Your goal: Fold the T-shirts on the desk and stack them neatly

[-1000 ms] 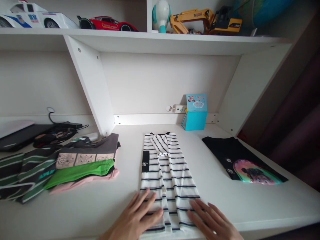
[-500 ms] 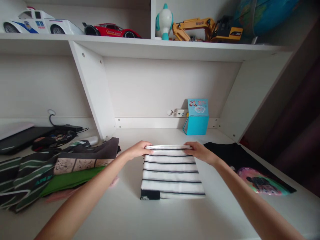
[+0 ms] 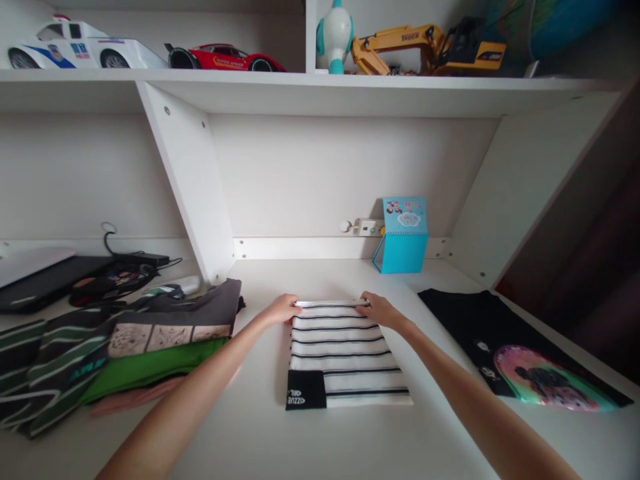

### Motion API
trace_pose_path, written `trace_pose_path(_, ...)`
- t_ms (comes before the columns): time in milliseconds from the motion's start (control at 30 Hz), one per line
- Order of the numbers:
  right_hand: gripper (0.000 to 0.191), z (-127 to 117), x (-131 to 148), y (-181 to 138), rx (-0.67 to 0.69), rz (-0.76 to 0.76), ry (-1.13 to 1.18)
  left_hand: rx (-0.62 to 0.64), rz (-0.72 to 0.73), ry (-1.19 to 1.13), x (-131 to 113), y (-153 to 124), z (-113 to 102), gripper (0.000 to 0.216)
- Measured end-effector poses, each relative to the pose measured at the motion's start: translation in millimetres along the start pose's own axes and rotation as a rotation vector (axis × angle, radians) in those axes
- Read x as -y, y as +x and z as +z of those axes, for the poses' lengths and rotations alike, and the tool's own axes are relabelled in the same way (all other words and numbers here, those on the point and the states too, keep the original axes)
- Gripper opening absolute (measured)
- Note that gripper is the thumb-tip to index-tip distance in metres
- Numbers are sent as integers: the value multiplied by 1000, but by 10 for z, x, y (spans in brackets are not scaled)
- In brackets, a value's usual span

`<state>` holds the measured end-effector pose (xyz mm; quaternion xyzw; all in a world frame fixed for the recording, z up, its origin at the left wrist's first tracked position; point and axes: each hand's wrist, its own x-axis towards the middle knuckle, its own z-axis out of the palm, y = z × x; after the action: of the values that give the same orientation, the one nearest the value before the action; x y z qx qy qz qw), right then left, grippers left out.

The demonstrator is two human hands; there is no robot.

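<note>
Folded white shirt with black stripes (image 3: 345,357): your left hand (image 3: 281,311) and right hand (image 3: 381,311) each pinch its far edge.

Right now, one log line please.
left hand: grips far edge of striped shirt | right hand: grips same edge | striped shirt: folded, flat on desk
</note>
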<state>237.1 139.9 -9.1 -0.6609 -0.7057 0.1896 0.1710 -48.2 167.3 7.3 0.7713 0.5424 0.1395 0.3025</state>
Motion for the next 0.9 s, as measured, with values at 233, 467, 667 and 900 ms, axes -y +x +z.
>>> trace_pose_path(233, 31, 34, 48, 75, -46, 75, -6, -89, 12, 197, -82, 71, -48, 9)
trace_pose_path(467, 38, -352, 145, -35, -131, -6, 163, -35, -9, -1, -285, 59, -243, 29)
trace_pose_path(667, 40, -1141, 481, -574, -490, -290, 274, -144, 325, -506, -801, -252, -823, 62)
trace_pose_path(900, 22, -661, 754, -1684, -189, -529, 10, -50, 607, 116, -555, -636, -602, 45)
